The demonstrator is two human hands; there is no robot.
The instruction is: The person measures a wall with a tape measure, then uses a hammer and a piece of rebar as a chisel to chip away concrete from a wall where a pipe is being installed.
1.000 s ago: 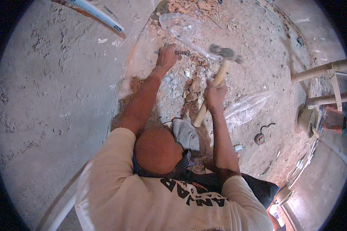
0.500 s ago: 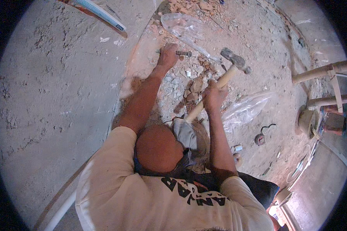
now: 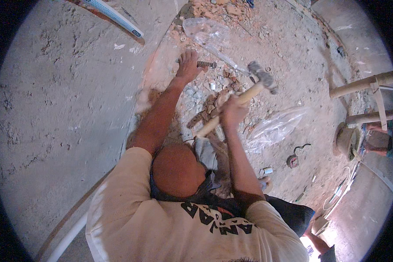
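Note:
My left hand (image 3: 188, 66) is closed on a short ribbed metal rod (image 3: 207, 64), held low over broken rubble (image 3: 225, 81) near the left wall. My right hand (image 3: 232, 111) grips the pale wooden handle of a hammer (image 3: 262, 77), whose blurred metal head is raised to the right of the rod. A small white cylinder (image 3: 212, 86) lies in the rubble between my hands. My bare bent knee (image 3: 177, 168) is below, beside a grey cloth item (image 3: 205, 153) that I cannot make out.
Crumpled clear plastic lies above (image 3: 205, 30) and right (image 3: 277, 126). A tape measure (image 3: 292, 160) rests on the dusty floor. At right stand wooden poles (image 3: 358, 89), a bucket-like container (image 3: 345, 142) and loose white cable (image 3: 336, 196). A blue-patterned tube (image 3: 118, 17) is at the upper left wall.
My right hand and the hammer have shifted left and slightly down, with the hammer head blurred. My left hand still holds the rod, fingers slightly shifted. The rod sits a little lower.

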